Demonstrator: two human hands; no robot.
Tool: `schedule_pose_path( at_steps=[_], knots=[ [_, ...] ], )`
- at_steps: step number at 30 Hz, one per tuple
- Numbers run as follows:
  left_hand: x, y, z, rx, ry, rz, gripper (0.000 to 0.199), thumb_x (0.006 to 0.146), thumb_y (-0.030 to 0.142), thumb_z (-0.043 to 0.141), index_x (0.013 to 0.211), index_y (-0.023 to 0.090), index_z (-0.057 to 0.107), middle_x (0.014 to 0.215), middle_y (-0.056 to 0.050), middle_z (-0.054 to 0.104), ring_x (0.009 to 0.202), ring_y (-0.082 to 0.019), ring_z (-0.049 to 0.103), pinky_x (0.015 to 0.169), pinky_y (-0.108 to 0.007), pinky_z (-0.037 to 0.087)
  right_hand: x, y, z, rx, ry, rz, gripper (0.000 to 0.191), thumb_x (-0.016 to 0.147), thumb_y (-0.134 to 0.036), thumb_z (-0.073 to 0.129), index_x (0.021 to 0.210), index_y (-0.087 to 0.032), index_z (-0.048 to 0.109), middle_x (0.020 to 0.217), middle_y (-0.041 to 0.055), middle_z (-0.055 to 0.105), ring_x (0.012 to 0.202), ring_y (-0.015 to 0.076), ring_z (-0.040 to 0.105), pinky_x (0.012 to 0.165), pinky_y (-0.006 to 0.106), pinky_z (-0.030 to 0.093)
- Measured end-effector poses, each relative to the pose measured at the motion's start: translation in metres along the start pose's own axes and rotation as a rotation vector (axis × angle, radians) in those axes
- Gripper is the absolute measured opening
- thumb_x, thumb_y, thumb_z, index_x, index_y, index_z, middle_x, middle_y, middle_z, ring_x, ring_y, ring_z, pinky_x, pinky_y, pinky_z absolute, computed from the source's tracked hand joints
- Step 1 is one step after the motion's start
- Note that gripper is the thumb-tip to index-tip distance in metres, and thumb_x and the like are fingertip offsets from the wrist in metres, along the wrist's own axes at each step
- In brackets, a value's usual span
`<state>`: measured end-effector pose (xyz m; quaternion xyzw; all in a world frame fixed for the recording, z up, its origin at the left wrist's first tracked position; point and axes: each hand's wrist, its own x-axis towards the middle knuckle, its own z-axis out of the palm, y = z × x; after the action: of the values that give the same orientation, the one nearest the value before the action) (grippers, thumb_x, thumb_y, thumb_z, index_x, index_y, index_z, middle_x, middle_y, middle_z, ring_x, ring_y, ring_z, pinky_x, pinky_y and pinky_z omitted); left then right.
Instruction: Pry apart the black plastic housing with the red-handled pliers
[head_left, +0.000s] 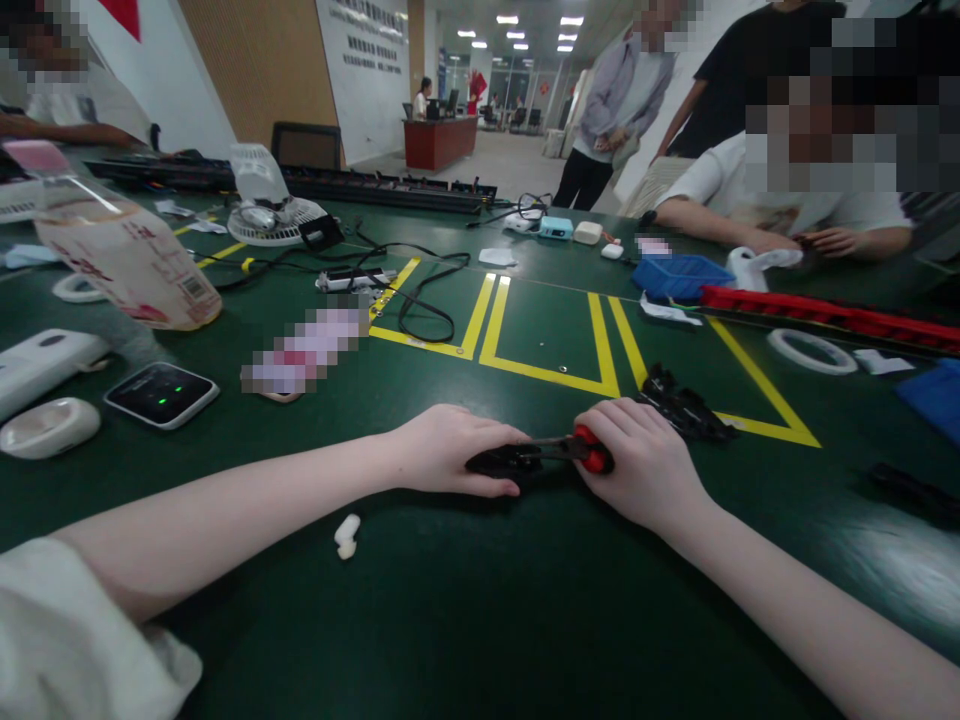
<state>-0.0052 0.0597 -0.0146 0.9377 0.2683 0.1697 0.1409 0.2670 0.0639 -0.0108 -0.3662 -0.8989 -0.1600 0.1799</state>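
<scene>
Bottle point(131, 262): is standing at the frame's left, showing a pink cap.
White fan point(259, 180): is sitting upper left, beyond the bottle.
Dark-screened device point(161, 395): is lying at left, glowing with green marks.
Small white object point(347, 530): is lying lower left of centre.
Black chair point(306, 146): is standing upper left.
Red desk point(440, 143): is standing in the background, top centre.

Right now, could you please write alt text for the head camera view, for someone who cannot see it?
A person's left hand holds a small black part over a green table while the right hand grips red-handled pliers that reach to it. Yellow tape outlines mark the table beyond, with black pieces just past the right hand.
</scene>
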Motion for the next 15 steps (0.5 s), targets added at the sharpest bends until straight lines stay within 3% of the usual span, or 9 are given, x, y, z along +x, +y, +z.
schedule_pose_path(
  at_steps=[9,15],
  knots=[
    [-0.001,0.0006,-0.0031,-0.058,0.011,-0.051,0.044,0.091,0.05,0.061,0.125,0.022,0.06,0.097,-0.002,0.073,0.075,-0.015,0.066,0.064,-0.023,0.043,-0.0016,0.0014,0.0008,0.06,0.036,-0.016,0.026,0.079,-0.018,0.064,0.105,-0.012,0.064,0.104,0.0134,0.067,0.095,0.0261,0.062,0.082,0.039,0.052],
    [-0.0018,0.0001,-0.0041,-0.08,0.017,-0.035,0.045,0.091,0.052,0.06,0.126,0.022,0.06,0.101,-0.003,0.073,0.074,-0.013,0.065,0.065,-0.023,0.043,-0.0038,0.0015,0.0024,0.038,0.044,-0.064,0.033,0.081,-0.016,0.061,0.114,-0.011,0.065,0.1,0.0126,0.07,0.094,0.0259,0.064,0.081,0.04,0.053]
  ],
)
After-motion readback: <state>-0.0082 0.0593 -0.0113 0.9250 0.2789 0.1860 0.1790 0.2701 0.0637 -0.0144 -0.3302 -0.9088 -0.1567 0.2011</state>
